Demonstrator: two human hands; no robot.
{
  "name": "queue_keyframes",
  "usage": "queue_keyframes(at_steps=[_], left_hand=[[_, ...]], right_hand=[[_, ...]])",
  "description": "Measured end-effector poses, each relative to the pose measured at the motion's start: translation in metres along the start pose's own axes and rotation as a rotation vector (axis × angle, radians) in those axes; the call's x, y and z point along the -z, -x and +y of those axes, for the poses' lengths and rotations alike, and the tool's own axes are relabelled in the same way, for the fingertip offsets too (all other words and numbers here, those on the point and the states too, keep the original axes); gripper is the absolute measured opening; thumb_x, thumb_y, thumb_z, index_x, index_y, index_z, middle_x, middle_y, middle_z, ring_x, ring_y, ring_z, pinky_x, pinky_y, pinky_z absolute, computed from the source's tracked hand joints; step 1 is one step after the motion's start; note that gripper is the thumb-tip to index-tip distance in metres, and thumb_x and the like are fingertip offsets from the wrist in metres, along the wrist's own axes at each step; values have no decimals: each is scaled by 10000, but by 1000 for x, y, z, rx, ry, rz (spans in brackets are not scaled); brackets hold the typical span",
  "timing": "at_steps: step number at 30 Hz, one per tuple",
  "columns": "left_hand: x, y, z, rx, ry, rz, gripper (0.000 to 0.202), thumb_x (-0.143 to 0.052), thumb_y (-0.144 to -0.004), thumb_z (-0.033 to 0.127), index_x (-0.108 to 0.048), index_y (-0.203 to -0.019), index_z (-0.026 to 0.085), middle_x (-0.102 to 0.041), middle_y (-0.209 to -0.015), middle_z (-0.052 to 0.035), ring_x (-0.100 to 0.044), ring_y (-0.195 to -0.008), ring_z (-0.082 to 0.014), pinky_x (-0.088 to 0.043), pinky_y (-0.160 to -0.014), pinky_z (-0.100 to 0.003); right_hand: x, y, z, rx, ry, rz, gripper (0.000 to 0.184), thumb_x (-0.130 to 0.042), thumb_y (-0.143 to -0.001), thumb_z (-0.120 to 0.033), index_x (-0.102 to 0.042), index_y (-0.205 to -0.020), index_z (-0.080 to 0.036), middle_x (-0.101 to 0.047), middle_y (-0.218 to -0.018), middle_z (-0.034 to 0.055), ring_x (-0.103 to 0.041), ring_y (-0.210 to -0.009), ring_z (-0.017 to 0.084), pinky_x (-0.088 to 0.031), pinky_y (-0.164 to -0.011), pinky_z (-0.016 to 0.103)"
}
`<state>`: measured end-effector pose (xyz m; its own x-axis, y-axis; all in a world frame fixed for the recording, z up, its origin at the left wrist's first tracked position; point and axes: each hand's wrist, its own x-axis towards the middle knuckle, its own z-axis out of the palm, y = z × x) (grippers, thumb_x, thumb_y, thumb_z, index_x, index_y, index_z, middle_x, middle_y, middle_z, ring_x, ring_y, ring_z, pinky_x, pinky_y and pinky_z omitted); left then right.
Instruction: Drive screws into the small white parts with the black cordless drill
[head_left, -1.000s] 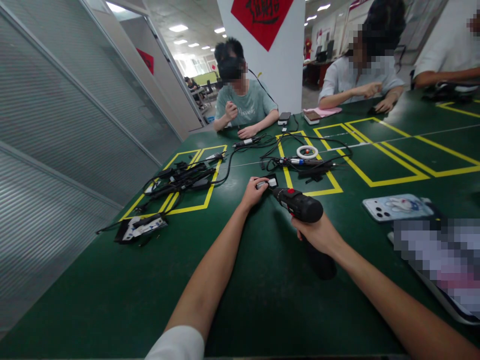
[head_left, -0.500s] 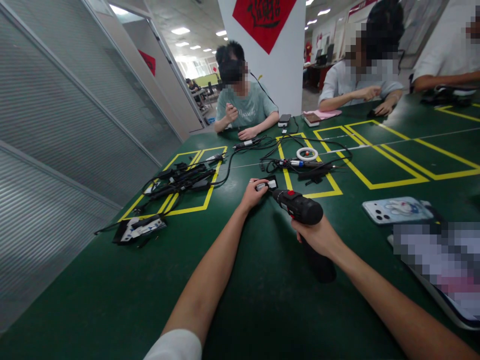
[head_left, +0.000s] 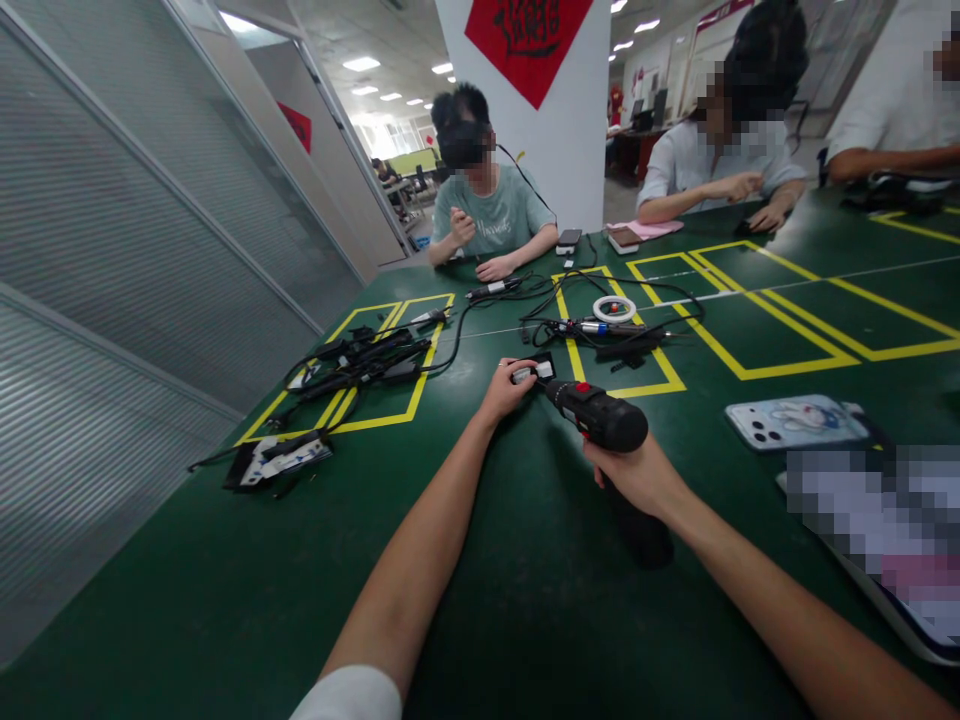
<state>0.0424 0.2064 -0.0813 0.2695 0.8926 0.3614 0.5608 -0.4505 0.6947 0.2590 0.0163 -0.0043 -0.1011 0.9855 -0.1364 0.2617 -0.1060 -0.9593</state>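
My right hand point(head_left: 628, 468) grips the handle of a black cordless drill point(head_left: 600, 412) with a red switch on top. The drill lies roughly level, its chuck pointing left and away from me. Its tip meets a small black-and-white part point(head_left: 544, 370) on the green table, though the exact contact point is too small to make out. My left hand point(head_left: 507, 386) holds this part down from the left, fingers curled over its near side and hiding some of it.
Black cables point(head_left: 367, 360) heap inside yellow tape at left, near a flat black-and-white part point(head_left: 277, 460). Ahead lie a tape ring point(head_left: 615, 309) and a pen-like tool with a blue band point(head_left: 592, 328). A phone point(head_left: 796, 421) lies at right. Co-workers sit across the table.
Almost nothing differs. Both hands, the drill and the small part stay in the same place, apart from a very slight shift of the drill.
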Motion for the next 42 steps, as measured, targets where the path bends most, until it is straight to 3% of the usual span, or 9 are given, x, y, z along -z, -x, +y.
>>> queue_keyframes(at_steps=[9,12,14,19,23,29,37,42], left_hand=[[-1,0,-1,-12,-1,-8,301,-621,-807,273,-681,-1096,215,-536,-1103,-64,-505,-1134,-209,-395,-1029,-357],[0,1,-1,-21,-6,-14,304,-623,-807,263,-678,-1102,214,-536,-1127,-69,-498,-1163,-211,-390,-1042,-358],[1,2,-1,-27,-17,-18,313,-632,-804,260,-673,-1111,221,-535,-1138,-70,-506,-1165,-212,-400,-1038,-364],[1,6,2,-58,-77,22,567,-760,-704,301,-583,-1240,251,-419,-1319,-89,-416,-1292,-265,-362,-1088,-422],[0,10,8,-113,-155,78,711,-820,-631,285,-526,-1278,253,-280,-1452,-101,-264,-1390,-311,-268,-1147,-476],[3,14,15,-189,-245,65,412,-700,-757,200,-615,-1156,258,-482,-1305,-84,-450,-1246,-265,-354,-1091,-434],[5,16,24,-237,-297,86,402,-664,-781,202,-612,-1176,254,-511,-1277,-85,-486,-1197,-259,-386,-1061,-423],[5,17,29,-252,-284,150,378,-639,-810,230,-597,-1185,222,-493,-1291,-111,-459,-1235,-258,-368,-1079,-428]], right_hand=[[5,7,-10,23,87,35,215,-580,-773,-313,-620,-903,-147,-618,-610,24,-597,-547,180,-448,-519,265],[9,16,-24,151,252,163,304,-605,-770,-287,-610,-1049,-166,-682,-865,76,-655,-775,226,-482,-652,289],[9,21,-31,179,424,158,445,-597,-787,-247,-533,-1222,-184,-669,-996,101,-654,-889,249,-480,-718,306],[-8,25,-23,45,954,179,634,-515,-835,-164,-303,-1432,-161,-616,-1061,157,-666,-792,264,-464,-684,335],[-23,25,-7,10,1114,131,651,-439,-846,-93,-244,-1466,-119,-580,-1098,193,-669,-767,256,-468,-654,331],[-26,26,6,9,1092,-29,807,-588,-765,-154,-217,-1478,-92,-530,-1189,208,-665,-826,278,-496,-678,339],[-41,35,-3,-47,930,2,903,-651,-774,-396,-200,-1476,-49,-523,-1218,226,-641,-942,318,-501,-749,362],[-31,33,-14,-22,862,46,710,-532,-851,-543,-421,-1371,-73,-582,-1137,203,-626,-971,338,-492,-778,396]])
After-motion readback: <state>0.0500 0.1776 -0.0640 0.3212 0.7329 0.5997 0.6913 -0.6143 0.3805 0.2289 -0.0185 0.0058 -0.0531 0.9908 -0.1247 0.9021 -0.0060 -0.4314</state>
